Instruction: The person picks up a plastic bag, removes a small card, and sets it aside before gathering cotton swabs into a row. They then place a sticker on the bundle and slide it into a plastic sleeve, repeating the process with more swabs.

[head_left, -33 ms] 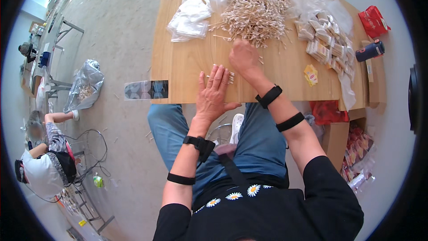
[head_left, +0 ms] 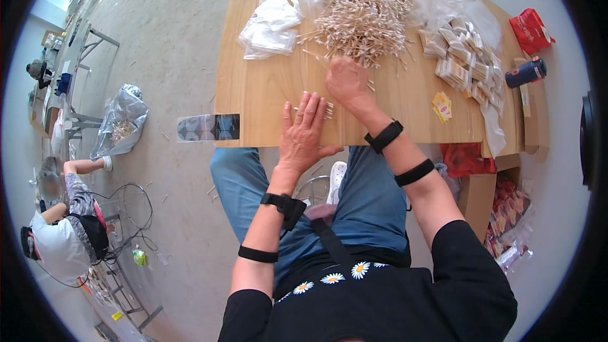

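My left hand [head_left: 303,133] lies flat near the table's front edge, fingers stretched out together and thumb apart. Several cotton swabs [head_left: 329,110] lie beneath it, their tips showing beside the fingers. My right hand [head_left: 348,80] is closed at the near edge of a big heap of loose cotton swabs [head_left: 364,16]. One cotton swab [head_left: 313,56] sticks out leftward by its knuckles; the fingertips themselves are hidden under the hand.
Clear plastic bags [head_left: 269,30] lie left of the heap, filled swab packs [head_left: 459,60] right of it. Yellow cards [head_left: 441,107], a dark bottle [head_left: 525,73] and a red bag [head_left: 531,30] are further right. A person [head_left: 66,244] sits at lower left.
The swab beside my right hand has tilted slightly. Both hands are in almost the same place.
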`<action>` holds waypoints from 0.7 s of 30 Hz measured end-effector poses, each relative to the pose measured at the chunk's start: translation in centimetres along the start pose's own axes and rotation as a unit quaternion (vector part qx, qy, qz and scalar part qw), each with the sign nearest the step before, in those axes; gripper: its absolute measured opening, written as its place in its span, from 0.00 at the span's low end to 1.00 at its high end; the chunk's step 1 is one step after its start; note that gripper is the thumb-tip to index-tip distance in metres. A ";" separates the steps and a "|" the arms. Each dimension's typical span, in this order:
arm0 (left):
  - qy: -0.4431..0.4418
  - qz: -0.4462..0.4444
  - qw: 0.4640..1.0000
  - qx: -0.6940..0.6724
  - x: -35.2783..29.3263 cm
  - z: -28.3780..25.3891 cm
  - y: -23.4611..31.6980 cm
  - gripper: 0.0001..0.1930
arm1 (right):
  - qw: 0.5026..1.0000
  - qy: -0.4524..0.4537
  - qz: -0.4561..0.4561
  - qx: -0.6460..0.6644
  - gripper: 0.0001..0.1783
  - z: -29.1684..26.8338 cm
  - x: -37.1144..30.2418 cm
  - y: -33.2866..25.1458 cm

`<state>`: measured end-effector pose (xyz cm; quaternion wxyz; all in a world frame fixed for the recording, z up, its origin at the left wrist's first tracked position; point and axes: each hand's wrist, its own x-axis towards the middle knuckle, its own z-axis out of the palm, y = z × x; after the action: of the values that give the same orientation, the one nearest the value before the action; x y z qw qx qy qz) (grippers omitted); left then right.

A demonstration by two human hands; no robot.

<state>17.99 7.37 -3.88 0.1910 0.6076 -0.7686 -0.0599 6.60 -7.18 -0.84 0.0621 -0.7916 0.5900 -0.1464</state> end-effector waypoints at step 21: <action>-0.008 0.001 1.000 0.006 0.1 -0.1 0.0 0.62 | 0.984 -0.021 -0.125 0.123 0.06 -2.0 -3.2 4.0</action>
<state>17.96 7.28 -3.79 0.1813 0.6073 -0.7712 -0.0595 1.48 -5.22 -0.56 0.1520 -0.8482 0.4629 -0.2079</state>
